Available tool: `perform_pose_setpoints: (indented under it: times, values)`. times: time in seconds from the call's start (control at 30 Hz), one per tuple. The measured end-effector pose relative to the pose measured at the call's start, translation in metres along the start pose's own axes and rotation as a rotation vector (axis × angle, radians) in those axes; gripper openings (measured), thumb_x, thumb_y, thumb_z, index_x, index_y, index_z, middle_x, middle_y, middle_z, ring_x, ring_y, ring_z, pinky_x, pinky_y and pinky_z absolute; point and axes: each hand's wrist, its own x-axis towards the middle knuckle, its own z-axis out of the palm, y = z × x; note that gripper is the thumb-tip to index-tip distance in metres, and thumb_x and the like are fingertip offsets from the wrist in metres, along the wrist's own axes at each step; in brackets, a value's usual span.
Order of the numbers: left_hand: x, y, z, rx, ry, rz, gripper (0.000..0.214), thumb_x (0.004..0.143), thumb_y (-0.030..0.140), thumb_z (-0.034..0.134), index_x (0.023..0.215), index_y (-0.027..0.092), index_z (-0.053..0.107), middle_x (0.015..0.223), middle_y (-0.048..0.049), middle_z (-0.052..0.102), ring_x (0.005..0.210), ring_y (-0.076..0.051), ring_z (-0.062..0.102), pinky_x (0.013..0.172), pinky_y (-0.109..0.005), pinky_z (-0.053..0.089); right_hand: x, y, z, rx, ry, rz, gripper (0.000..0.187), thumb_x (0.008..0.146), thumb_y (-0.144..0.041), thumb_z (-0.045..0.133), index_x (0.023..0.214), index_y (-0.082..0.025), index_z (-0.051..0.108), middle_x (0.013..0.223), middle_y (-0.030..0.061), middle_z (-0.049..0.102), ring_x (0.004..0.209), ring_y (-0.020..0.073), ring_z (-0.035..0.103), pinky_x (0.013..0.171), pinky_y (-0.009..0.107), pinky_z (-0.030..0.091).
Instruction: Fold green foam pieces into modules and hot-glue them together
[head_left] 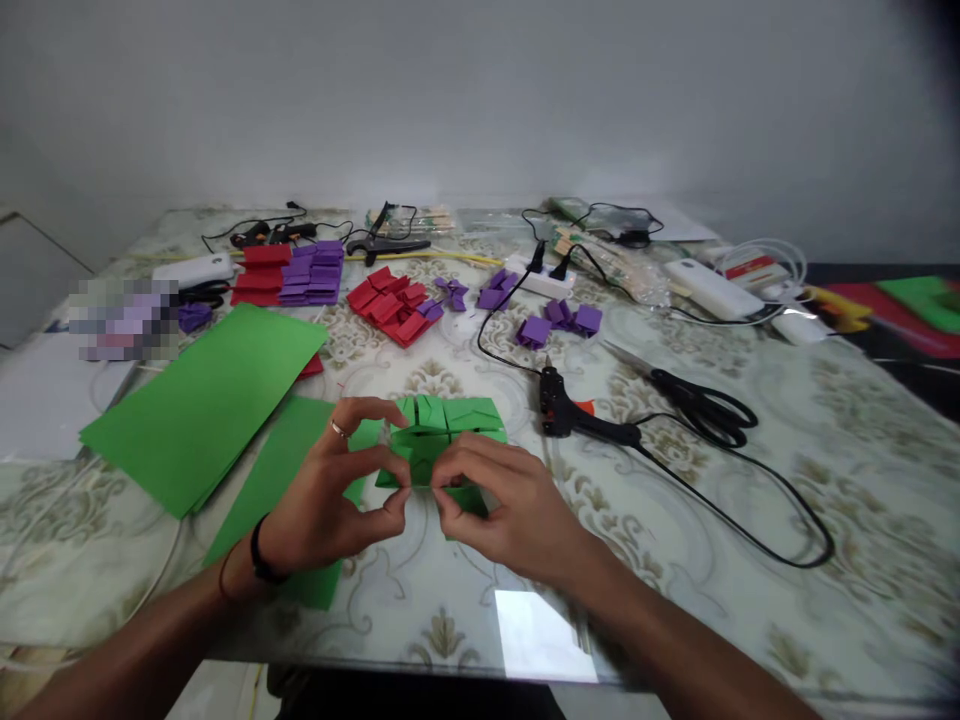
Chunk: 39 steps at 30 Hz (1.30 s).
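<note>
Both hands meet over a small folded green paper piece (421, 468) in front of me. My left hand (341, 485) pinches its left side between thumb and fingers; a ring and a dark wristband show on this hand and wrist. On the right side, my right hand (504, 495) pinches the same piece, its fingertips partly covering the paper. Just behind lie more folded green paper pieces (472, 412). Flat green sheets (217, 400) are stacked to the left, with another green sheet (270, 500) partly under my left forearm.
A black glue gun (592, 420) with a looping cord lies to the right, beside black-handled scissors (701, 405). Folded red pieces (394, 305) and purple pieces (534, 332) sit further back. Behind them is a white power strip (540, 277) with plugs.
</note>
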Motion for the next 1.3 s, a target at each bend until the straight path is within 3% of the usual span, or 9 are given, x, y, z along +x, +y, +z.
perform_pose_setpoints:
  times: [0.47,0.6,0.8,0.93,1.1,1.2,1.3]
  values:
    - [0.005,-0.009,-0.021,0.049,-0.003,-0.014,0.016,0.09,0.009,0.07,0.092,0.024,0.072,0.131,-0.0064,0.059,0.128,-0.025,0.06,0.114,-0.044,0.049,0.004,0.006,-0.012,0.053,-0.027,0.091,0.018,0.083,-0.004,0.061,0.081,-0.022,0.062,0.078,-0.0009,0.066,0.071,0.0149,0.061,0.067,0.027,0.048]
    - [0.005,-0.011,-0.014,0.09,-0.028,0.071,0.019,0.092,0.019,0.081,0.11,0.025,0.076,0.137,-0.0086,0.058,0.129,-0.028,0.058,0.115,-0.049,0.048,0.003,0.006,-0.008,0.041,-0.029,0.098,0.017,0.085,-0.005,0.062,0.083,-0.021,0.063,0.078,-0.001,0.067,0.071,0.0146,0.061,0.068,0.027,0.048]
    - [0.006,-0.008,0.005,0.073,-0.033,0.161,0.011,0.095,0.014,0.08,0.093,0.022,0.073,0.119,-0.006,0.069,0.121,-0.026,0.058,0.107,-0.045,0.051,0.001,0.003,-0.003,0.04,-0.048,0.081,0.015,0.086,-0.006,0.064,0.084,-0.021,0.064,0.078,-0.0011,0.065,0.073,0.0152,0.061,0.069,0.027,0.047]
    - [0.005,-0.005,0.005,0.014,-0.064,0.129,0.014,0.094,0.009,0.076,0.091,0.022,0.071,0.113,-0.0048,0.07,0.119,-0.026,0.057,0.108,-0.046,0.049,0.002,0.002,-0.001,0.063,-0.088,0.087,0.016,0.085,-0.006,0.065,0.083,-0.022,0.065,0.077,-0.0014,0.064,0.073,0.0155,0.059,0.07,0.028,0.047]
    - [0.009,-0.006,-0.009,-0.048,-0.091,0.081,0.013,0.091,0.01,0.075,0.086,0.022,0.072,0.109,-0.0055,0.069,0.115,-0.026,0.058,0.108,-0.046,0.047,0.004,0.002,-0.01,0.144,-0.128,0.179,0.018,0.08,-0.003,0.065,0.077,-0.021,0.063,0.077,-0.0024,0.064,0.073,0.0138,0.06,0.071,0.026,0.047]
    - [0.013,-0.009,-0.018,-0.098,-0.054,-0.031,0.013,0.09,0.011,0.073,0.083,0.022,0.072,0.108,-0.0051,0.068,0.111,-0.025,0.061,0.105,-0.044,0.046,0.007,0.006,-0.022,0.18,-0.138,0.266,0.019,0.078,-0.003,0.065,0.075,-0.021,0.063,0.076,-0.0032,0.066,0.072,0.0133,0.062,0.07,0.026,0.047]
    - [0.015,-0.013,-0.021,-0.24,-0.029,-0.209,0.012,0.092,0.016,0.071,0.08,0.021,0.07,0.103,-0.0051,0.068,0.101,-0.023,0.064,0.098,-0.041,0.049,0.008,0.01,-0.031,0.197,-0.067,0.264,0.018,0.087,-0.007,0.065,0.093,-0.023,0.071,0.083,-0.0011,0.07,0.079,0.0156,0.067,0.077,0.029,0.053]
